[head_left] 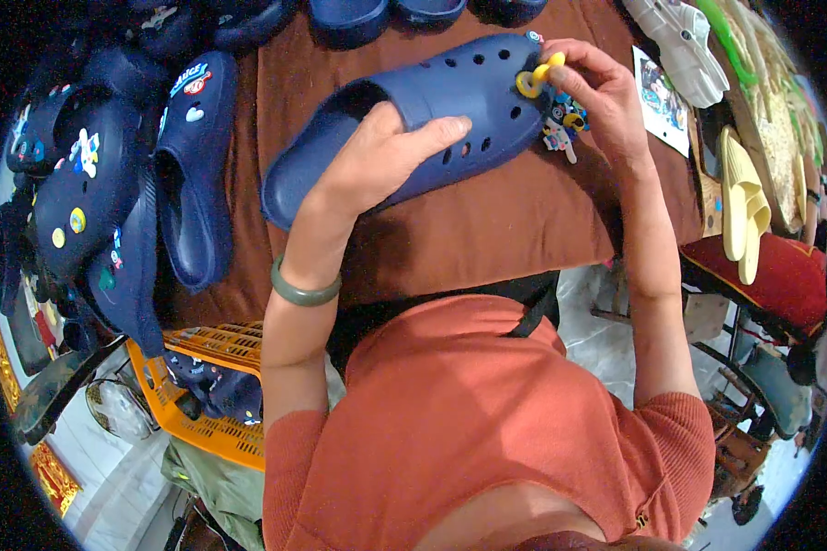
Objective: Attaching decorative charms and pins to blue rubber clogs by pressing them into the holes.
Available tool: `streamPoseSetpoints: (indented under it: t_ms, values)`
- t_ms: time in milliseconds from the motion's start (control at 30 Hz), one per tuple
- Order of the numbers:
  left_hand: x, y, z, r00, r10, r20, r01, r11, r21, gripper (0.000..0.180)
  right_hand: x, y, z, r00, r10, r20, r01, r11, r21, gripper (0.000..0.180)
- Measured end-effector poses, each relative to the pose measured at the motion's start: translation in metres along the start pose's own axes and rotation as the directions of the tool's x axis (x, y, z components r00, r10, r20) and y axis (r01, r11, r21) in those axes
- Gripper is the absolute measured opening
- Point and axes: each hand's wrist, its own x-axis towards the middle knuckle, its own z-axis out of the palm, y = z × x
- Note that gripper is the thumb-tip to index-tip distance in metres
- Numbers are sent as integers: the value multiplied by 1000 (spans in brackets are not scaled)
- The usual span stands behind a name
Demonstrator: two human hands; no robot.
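A navy blue clog (413, 87) with round holes lies tilted across the brown cloth, its toe to the right. My left hand (372, 161) grips it at the foot opening, fingers inside and thumb pressed on top. Over the toe, my right hand (611, 106) pinches a yellow looped charm (528, 84) between thumb and fingers. The charm is against or just above the clog's holes; contact is hard to tell. A small colourful charm sits at the toe's tip. Just beyond the toe lies a little pile of colourful charms (560, 138), partly behind the clog.
Decorated navy clogs (193, 174) crowd the left side, and more stand along the far edge. On the right are a picture card (662, 101), a white clog (680, 50) and pale yellow slippers (744, 207). An orange basket (220, 436) holding clogs is below the cloth's left edge.
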Motion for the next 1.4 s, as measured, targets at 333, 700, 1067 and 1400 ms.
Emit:
streamPoseSetpoints:
  t_ms: [333, 700, 1067, 1400]
  values:
    - [3, -1, -4, 997, -70, 40, 77, 977, -197, 32, -3, -29, 21, 789, -340, 511, 524, 807, -273, 18]
    - [3, -2, -3, 998, 21, 59, -16, 997, -70, 27, -7, -26, 40, 899, -213, 382, 404, 742, -535, 36]
    - [0, 7, 11, 989, 151, -4, -151, 988, 40, 18, -3, -27, 38, 903, -195, 384, 405, 685, -605, 40]
    - [4, 1, 1, 999, 18, 35, -13, 990, -138, 32, -9, -19, 40, 845, -343, 410, 522, 694, -495, 29]
